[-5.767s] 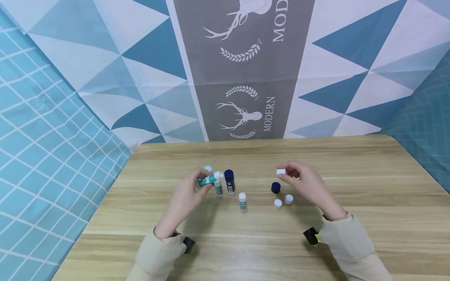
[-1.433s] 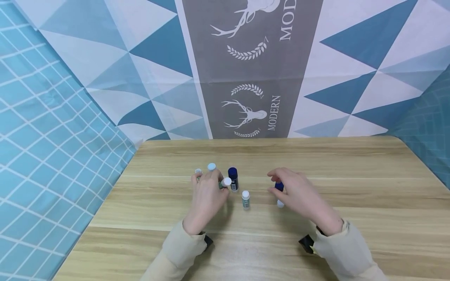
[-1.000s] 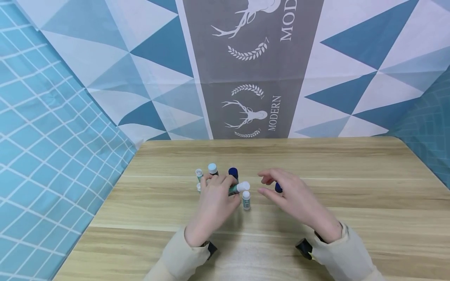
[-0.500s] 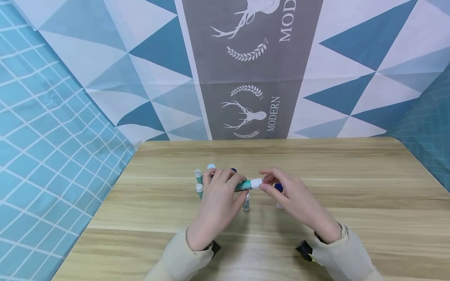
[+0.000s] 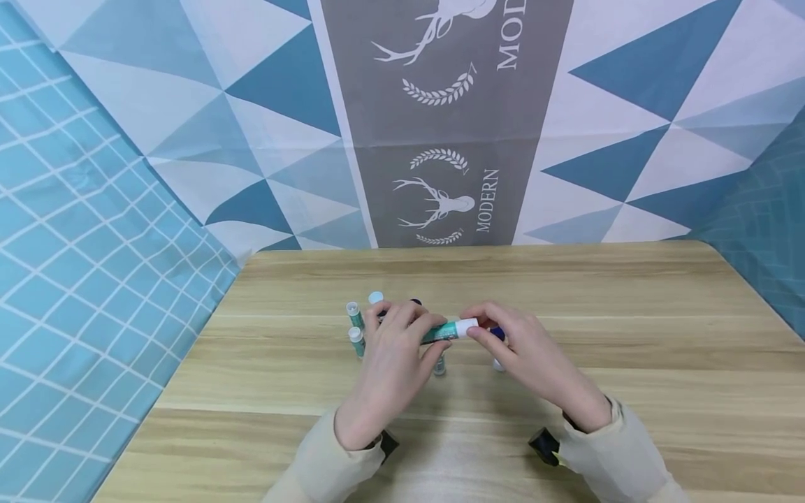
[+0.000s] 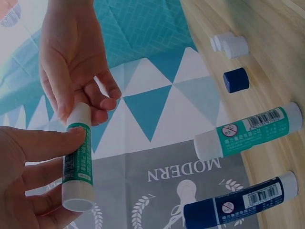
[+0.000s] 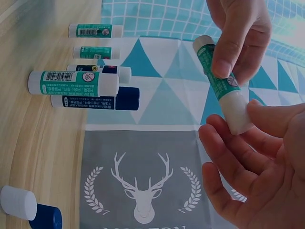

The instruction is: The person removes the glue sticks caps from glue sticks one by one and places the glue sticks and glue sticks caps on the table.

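My left hand grips a green glue stick by its body, tilted above the table. Its white cap end is between the thumb and fingers of my right hand. In the left wrist view my left thumb lies along the green label, and in the right wrist view my right thumb presses the white cap. Below the held stick stands another green glue stick with a white cap. A dark blue glue stick stands near it, mostly covered by my left hand in the head view.
Two green glue sticks stand left of my left hand, with a white-capped stick behind it. A loose blue cap and white caps lie on the wooden table by my right hand.
My left hand has put down the earlier stick at the left, taken another and carried it right. My right hand has let go of a loose cap and now pinches the held stick's cap.
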`<state>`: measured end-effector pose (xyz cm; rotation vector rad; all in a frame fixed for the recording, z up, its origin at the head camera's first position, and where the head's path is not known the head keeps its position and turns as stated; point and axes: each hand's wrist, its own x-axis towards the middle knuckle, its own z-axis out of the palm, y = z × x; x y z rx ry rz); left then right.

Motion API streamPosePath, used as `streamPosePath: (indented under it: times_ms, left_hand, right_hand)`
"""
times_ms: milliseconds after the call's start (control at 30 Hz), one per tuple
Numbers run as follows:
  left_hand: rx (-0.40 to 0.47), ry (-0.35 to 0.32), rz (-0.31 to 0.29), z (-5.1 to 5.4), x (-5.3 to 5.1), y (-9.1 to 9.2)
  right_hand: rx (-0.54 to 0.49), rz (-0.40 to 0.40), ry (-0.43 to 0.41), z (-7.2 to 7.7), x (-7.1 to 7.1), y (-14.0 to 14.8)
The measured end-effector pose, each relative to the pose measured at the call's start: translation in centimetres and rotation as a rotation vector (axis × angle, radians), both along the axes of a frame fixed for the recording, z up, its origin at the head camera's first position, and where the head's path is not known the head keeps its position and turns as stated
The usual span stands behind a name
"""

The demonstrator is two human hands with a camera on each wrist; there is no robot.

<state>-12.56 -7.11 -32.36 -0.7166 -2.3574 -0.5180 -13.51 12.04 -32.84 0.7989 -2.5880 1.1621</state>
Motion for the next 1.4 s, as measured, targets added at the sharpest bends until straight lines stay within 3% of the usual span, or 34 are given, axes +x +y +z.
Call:
streamPosePath:
  times_ms: [300, 767, 1400]
  left_hand:
    - [0.007, -0.032, -0.011, 0.0, 0.0, -0.2]
    - [-0.004, -0.022, -0.008, 0.2, -0.1, -0.4]
    - [0.051, -0.049, 0.02, -0.1, -0.9, -0.9]
  right_hand:
    - [-0.003, 0.007, -0.026, -0.1, 0.0, 0.0]
    - [-0.011, 0.032, 0.062, -0.1, -0.1, 0.4]
    - [0.007, -0.028, 0.128, 0.2, -0.4, 1.4]
